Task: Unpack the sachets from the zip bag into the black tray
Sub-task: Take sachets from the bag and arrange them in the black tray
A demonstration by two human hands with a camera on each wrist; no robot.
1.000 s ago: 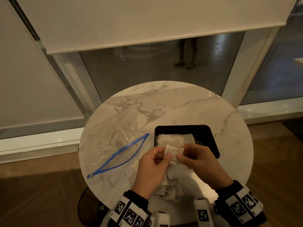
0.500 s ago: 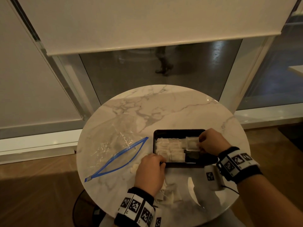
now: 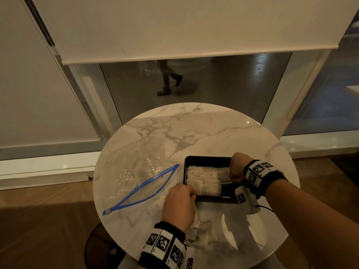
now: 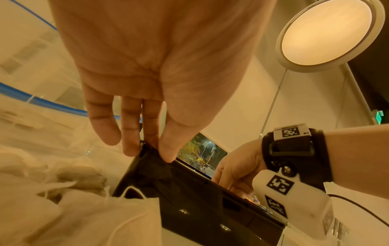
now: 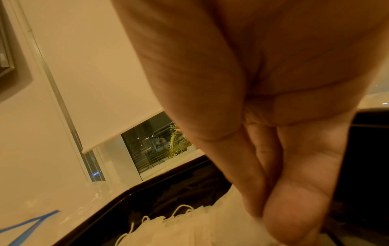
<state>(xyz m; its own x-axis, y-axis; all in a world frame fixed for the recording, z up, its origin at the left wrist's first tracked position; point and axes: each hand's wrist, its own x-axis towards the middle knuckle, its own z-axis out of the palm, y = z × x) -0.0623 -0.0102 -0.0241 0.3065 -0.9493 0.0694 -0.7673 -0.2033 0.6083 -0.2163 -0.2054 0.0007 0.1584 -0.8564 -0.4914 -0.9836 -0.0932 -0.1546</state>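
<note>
a round marble counter [image 3: 204, 133] stood by a window with a white blind [image 3: 174, 26]. the black tray [image 3: 206, 158] sat on it with white sachets [image 3: 203, 180] packed in rows. the left hand [image 3: 179, 206] pinched the tray's near left corner. the right hand [image 3: 236, 167] pinched a sachet [image 3: 223, 174] inside the tray. the zip bag [image 3: 139, 177] lay open and flat just left of the tray. more sachets [image 3: 202, 232] lay near the counter's front edge.
</note>
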